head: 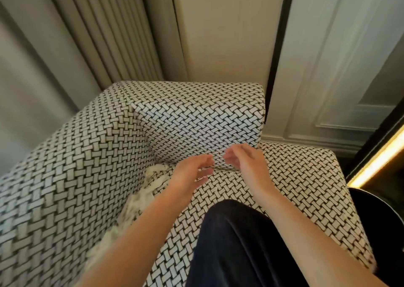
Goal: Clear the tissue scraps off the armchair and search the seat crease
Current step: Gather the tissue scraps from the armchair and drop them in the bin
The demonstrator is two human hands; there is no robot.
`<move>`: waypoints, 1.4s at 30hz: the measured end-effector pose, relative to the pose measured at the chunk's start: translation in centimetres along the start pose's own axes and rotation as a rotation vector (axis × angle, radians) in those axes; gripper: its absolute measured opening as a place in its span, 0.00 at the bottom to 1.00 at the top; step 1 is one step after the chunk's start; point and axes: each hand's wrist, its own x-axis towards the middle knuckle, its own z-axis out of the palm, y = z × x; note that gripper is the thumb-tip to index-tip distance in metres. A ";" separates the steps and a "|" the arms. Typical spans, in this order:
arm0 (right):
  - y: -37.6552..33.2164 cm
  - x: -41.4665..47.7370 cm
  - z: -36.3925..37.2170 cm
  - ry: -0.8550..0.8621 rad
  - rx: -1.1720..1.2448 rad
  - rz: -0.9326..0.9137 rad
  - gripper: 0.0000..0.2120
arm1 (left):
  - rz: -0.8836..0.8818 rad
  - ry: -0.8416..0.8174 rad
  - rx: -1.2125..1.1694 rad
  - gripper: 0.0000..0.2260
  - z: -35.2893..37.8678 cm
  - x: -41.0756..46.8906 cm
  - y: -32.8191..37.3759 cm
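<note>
Right now I am leaning over the armchair point(83, 159) with one knee point(231, 238) on the seat, and both hands are hovering low at the back of the cushion. My left grip point(190, 175) is loosely open, fingers relaxed and a little blurred, holding nothing that I can make out. My right grip point(242, 162) is hanging just beside it, fingers softly curled downward, and it is also looking empty.

Between the two, the seat crease point(220, 169) is showing as a short dark line where the cushion is meeting the backrest point(196, 116). It is running left to right, directly under my fingertips, so both hands are about equally near it.

The tissue scraps point(157, 177) are lying off to my left, not under my hands. They are forming a ragged white strip along the seam where the seat is meeting the left armrest, stretching from the back corner toward me, partly hidden behind my left forearm. The strip's long axis is running front to back, roughly at right angles to the crease.

I am judging the left grip to be the nearer one for the scraps: it is almost touching the far end of the strip, while the right would be crossing over. Clearing is not yet done.
</note>
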 end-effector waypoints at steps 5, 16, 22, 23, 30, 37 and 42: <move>1.6 -0.1 6.3 -0.075 0.013 0.045 0.11 | -0.003 0.219 0.131 0.07 -6.8 1.7 -1.3; 6.5 0.9 12.5 -0.215 -0.037 0.108 0.11 | -0.212 0.402 0.196 0.27 -12.4 7.0 -4.6; 8.0 2.7 12.5 -0.200 -0.038 0.209 0.11 | -0.240 0.421 0.114 0.30 -11.7 10.0 -5.5; 8.2 2.9 12.6 -0.192 -0.035 0.238 0.10 | -0.255 0.423 0.102 0.33 -11.5 10.6 -5.5; 8.1 3.0 13.1 -0.257 -0.008 0.368 0.09 | -0.464 0.513 0.331 0.42 -10.4 13.1 -7.4; 7.9 3.0 13.0 -0.255 -0.010 0.407 0.10 | -0.347 0.600 0.407 0.32 -10.3 12.2 -8.4; 7.9 2.8 12.8 -0.247 0.002 0.411 0.09 | -0.400 0.594 0.419 0.27 -10.2 13.3 -7.6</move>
